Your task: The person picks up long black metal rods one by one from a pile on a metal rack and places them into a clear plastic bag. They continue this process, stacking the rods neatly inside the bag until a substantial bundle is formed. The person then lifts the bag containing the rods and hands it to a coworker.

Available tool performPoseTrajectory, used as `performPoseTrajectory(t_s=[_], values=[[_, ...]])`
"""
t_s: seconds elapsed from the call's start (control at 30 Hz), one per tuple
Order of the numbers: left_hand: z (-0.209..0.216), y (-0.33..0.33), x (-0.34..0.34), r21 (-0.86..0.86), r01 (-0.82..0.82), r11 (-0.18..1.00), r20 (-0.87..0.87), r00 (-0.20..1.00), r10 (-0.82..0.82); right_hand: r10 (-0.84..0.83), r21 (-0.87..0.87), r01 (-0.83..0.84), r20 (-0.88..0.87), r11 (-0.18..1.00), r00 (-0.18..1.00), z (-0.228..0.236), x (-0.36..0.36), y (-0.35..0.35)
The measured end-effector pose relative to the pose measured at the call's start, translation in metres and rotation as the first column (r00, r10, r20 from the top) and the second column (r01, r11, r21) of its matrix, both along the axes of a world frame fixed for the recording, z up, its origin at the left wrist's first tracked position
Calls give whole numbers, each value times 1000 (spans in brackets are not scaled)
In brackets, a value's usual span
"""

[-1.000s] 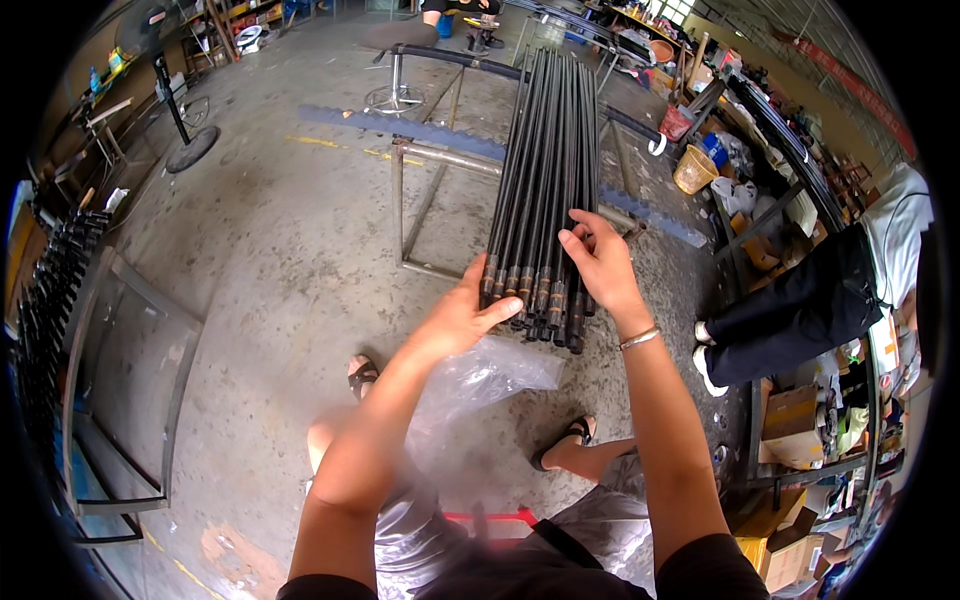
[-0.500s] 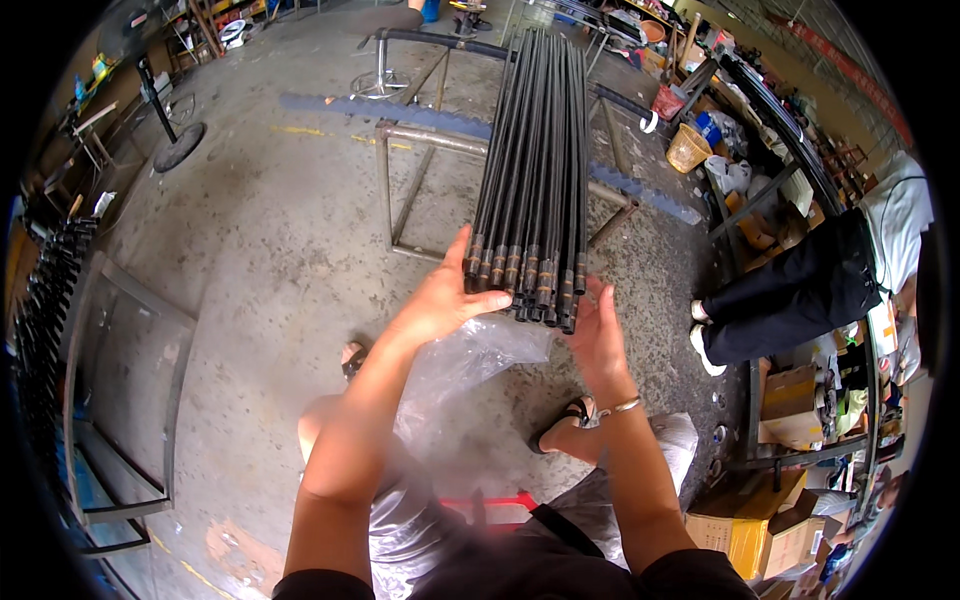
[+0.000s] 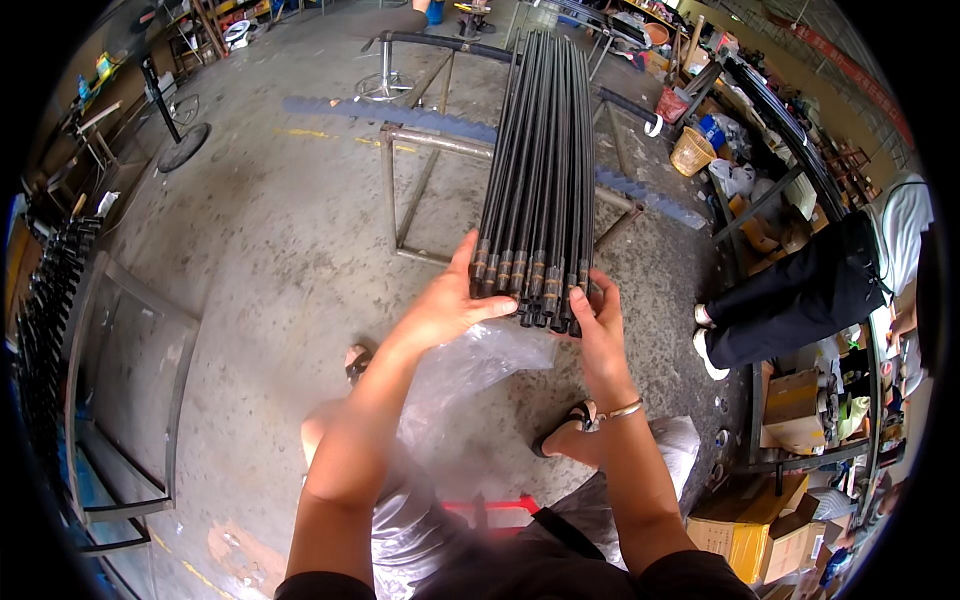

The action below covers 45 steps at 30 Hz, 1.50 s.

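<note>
Head view: black rods (image 3: 540, 170), long axis pointing forward; hands (image 3: 440, 308) (image 3: 603, 338) gripping near ends.

We see moderately bright, diffuse light over the grey floor (image 3: 270, 260), with only soft, faint shadows. Pale glints streak the clear plastic sheet (image 3: 485, 355), while the black rods (image 3: 535, 160) show a dull sheen and look fairly sharp. A hazy smear softens the left forearm (image 3: 345, 440) for us. Toward the black corners, straight edges bow.
</note>
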<state>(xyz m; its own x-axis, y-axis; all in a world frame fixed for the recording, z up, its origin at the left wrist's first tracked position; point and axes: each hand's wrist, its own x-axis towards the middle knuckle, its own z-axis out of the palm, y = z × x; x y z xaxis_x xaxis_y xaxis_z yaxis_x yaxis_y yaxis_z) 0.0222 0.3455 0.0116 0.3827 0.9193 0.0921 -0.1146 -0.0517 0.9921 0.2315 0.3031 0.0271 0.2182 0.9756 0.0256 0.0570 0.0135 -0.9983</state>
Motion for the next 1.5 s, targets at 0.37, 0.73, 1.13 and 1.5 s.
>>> performPoseTrajectory(t_s=[0.37, 0.73, 1.13, 1.5], values=[[0, 1, 0, 10, -5, 1000, -18, 1000, 5, -31, -67, 21, -156, 998, 987, 1, 28, 7], [6, -1, -1, -18, -4, 1000, -83, 997, 3, -19, 23, 24, -195, 999, 981, 41, 45, 19], [5, -1, -1, -19, 13, 1000, 12, 1000, -13, -17, 83, 5, 143, 997, 990, 47, 5, 13], [0, 1, -3, 12, 4, 1000, -21, 1000, -4, 173, 10, -210, 522, 978, 835, 56, -16, 20]])
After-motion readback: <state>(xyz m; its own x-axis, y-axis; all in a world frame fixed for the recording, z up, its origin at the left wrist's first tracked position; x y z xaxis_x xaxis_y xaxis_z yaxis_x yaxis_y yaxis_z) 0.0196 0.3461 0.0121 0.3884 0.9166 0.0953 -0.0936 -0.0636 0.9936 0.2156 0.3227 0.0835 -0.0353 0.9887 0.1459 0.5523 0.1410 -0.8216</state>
